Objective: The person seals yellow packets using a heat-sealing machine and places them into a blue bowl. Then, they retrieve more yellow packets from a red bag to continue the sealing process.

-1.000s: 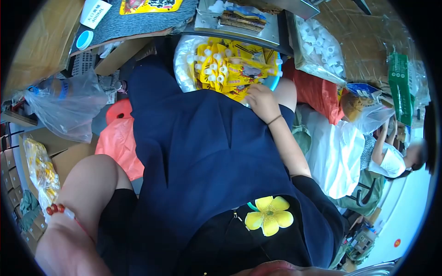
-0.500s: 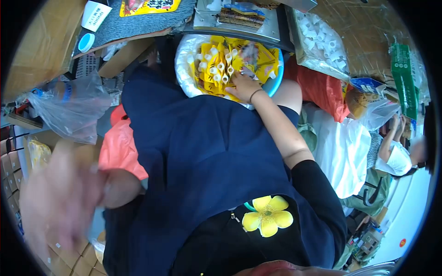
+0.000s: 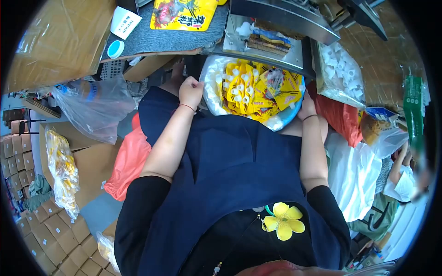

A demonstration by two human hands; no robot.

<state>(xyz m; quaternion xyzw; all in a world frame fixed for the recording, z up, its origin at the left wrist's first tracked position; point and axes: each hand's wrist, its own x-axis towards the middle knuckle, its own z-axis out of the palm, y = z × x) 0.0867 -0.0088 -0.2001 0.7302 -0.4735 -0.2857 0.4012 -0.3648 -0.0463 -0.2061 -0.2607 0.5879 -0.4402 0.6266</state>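
A round tub lined with clear plastic [image 3: 212, 94] rests at my lap, below the machine's edge. It holds many yellow pouches [image 3: 262, 96] with white spouts. My left hand [image 3: 191, 92] is at the tub's left rim, its fingers curled closed on the edge of the plastic liner. At the right side my right hand [image 3: 307, 106] is against the tub's blue rim, with its fingers mostly hidden by the rim and my hand's back. A yellow pouch [image 3: 184, 14] lies flat on the grey mat above.
A box of white spouts [image 3: 341, 69] stands upper right. On the mat are a paper cup [image 3: 125, 22] and a blue lid [image 3: 115, 49]. Red bags flank my legs. Bagged yellow pouches [image 3: 63, 170] and cartons [image 3: 55, 234] are at left; another person [image 3: 401, 181] is far right.
My left hand has come from the lower left to the tub's left rim. My right hand has left the pouches for the right rim. The view has shifted.
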